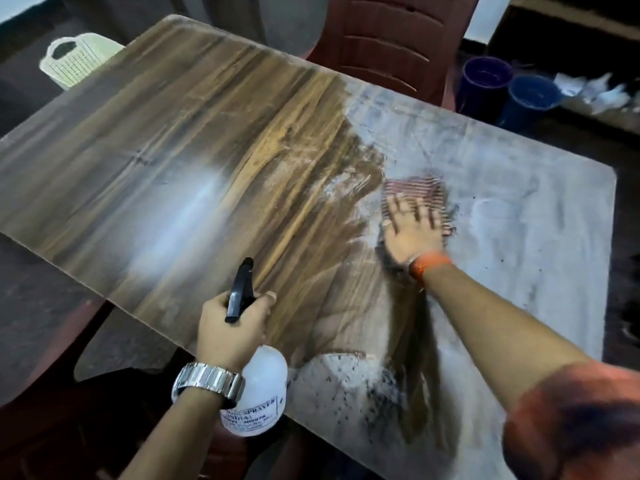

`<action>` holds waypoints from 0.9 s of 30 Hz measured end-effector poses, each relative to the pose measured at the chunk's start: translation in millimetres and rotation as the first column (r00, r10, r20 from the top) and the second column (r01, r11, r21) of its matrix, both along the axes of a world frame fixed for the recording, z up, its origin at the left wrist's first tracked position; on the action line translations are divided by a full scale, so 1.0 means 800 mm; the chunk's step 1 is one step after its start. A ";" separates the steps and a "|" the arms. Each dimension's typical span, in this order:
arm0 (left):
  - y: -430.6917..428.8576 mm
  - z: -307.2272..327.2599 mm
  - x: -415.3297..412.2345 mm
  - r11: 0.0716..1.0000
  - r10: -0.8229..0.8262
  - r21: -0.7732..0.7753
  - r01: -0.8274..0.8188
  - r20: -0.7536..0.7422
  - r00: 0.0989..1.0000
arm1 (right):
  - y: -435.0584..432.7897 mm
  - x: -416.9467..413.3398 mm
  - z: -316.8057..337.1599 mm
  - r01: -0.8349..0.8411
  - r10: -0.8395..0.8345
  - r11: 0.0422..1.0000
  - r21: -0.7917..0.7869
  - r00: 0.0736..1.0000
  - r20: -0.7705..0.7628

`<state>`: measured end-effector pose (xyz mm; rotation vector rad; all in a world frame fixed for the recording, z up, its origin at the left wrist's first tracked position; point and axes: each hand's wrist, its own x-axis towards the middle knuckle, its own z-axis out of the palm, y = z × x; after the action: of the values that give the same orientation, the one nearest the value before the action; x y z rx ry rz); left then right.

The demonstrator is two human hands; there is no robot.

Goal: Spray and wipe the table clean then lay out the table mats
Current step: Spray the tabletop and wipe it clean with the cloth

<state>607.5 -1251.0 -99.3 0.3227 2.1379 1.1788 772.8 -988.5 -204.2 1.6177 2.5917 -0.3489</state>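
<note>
We see the left hand wrapped round the neck of a white translucent plastic spray bottle, its fingers curled below the black trigger head, which points out over the table; the bottle hangs at the near edge, its printed label facing us; a silver metal watch sits on that wrist. The right hand lies flat with fingers spread, pressing down on a red-and-white striped cloth toward the middle right of the top; the cloth is blurred, and an orange band circles the wrist, with an orange sleeve nearer us. Both hands work over the rectangular wood-grain table; its left part shows bare brown grain with a bright sheen, while its right part carries a pale grey film with dark specks, thickest near the front edge. Beyond the far side we make out a maroon plastic chair; a cream slotted plastic basket sits off the far left corner; two dark blue round buckets stand side by side at the far right.
</note>
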 end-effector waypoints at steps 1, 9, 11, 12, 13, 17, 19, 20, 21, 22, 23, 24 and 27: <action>-0.005 0.000 0.004 1.000 -0.003 0.008 0.003 0.013 1.000 | -0.043 -0.010 -0.001 -0.150 0.150 0.988 0.022 0.988 -0.025; -0.029 0.001 0.028 0.998 -0.058 0.007 0.058 0.027 0.998 | -0.270 0.080 0.003 -0.840 0.839 0.542 0.006 0.541 -0.064; -0.035 0.004 0.037 0.999 -0.032 0.015 0.031 0.047 0.998 | -0.231 0.122 0.000 -0.771 0.771 0.637 0.012 0.637 -0.018; -0.038 0.004 0.041 1.000 -0.012 0.016 0.012 0.050 0.999 | -0.205 0.143 -0.001 -0.688 0.687 0.726 0.015 0.726 0.024; -0.041 0.005 0.046 1.000 0.004 0.018 -0.004 0.050 0.999 | -0.180 0.159 -0.001 -0.569 0.568 0.822 0.005 0.821 0.057; -0.055 0.007 0.078 0.997 0.076 0.020 -0.076 0.027 0.997 | -0.168 0.147 0.007 -0.144 0.143 0.990 0.006 0.989 0.046; -0.061 0.006 0.096 0.993 0.115 0.009 -0.115 0.013 0.993 | -0.218 0.119 0.008 -0.312 0.313 0.950 0.027 0.949 -0.038; -0.065 0.007 0.106 0.989 0.145 0.005 -0.145 0.006 0.989 | -0.247 0.109 0.009 -0.472 0.472 0.881 0.022 0.879 -0.069; -0.072 0.007 0.115 0.984 0.179 0.005 -0.179 -0.008 0.984 | -0.274 0.104 0.010 -0.627 0.625 0.779 0.010 0.776 -0.082; -0.079 0.006 0.124 0.976 0.217 0.007 -0.216 -0.024 0.976 | -0.293 0.101 0.010 -0.743 0.739 0.670 -0.006 0.667 -0.093; -0.086 0.005 0.132 0.968 0.250 -0.001 -0.250 -0.037 0.968 | -0.302 0.097 0.008 -0.808 0.801 0.589 -0.026 0.588 -0.112; -0.095 0.004 0.141 0.958 0.284 -0.009 -0.285 -0.056 0.957 | -0.304 0.092 0.007 -0.842 0.833 0.538 -0.036 0.537 -0.133; -0.120 0.013 0.181 0.928 0.372 -0.012 -0.373 -0.068 0.926 | -0.296 0.059 0.003 -0.866 0.857 0.497 -0.061 0.501 -0.125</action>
<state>752.4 -1346.9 -89.2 -0.0656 2.3358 1.3639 819.6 -1225.3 -201.6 0.0849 2.9401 -0.4496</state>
